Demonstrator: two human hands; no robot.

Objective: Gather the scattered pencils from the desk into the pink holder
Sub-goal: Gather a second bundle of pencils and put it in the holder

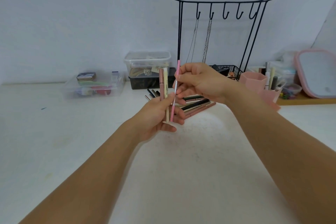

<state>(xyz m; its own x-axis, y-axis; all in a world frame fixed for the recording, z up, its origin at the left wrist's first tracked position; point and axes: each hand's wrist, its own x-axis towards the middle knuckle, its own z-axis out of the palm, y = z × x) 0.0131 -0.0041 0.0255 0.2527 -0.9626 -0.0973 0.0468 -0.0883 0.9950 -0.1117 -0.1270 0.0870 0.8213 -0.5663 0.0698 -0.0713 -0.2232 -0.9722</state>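
Both hands meet above the white surface (190, 151), raised in front of the pile they partly hide. The left hand (156, 114) is closed around a dusty-pink pencil (161, 85) and a cream pencil (165, 87), both held upright; their lower ends are lost behind the palm and fingers. The right hand (201, 82) pinches a thin bright-pink pencil (175, 91) between thumb and fingertips, standing it nearly vertical just beside the other two, its foot reaching into the left hand's grip; whether the left fingers already clamp it is hard to tell. Behind the hands lies a heap of loose pencils (196, 103), dark, tan and pink, many covered by the right wrist, so their count cannot be made out. The pink holder (252, 80) stands to the right on the surface, beyond the right forearm, which hides its base. Further back are a black wire stand (223, 5) with hanging chains, a clear lidded box (147, 62) and a clear tray (94, 87), their contents blurred. A pink-framed mirror (316, 72) is cut off at the right edge.
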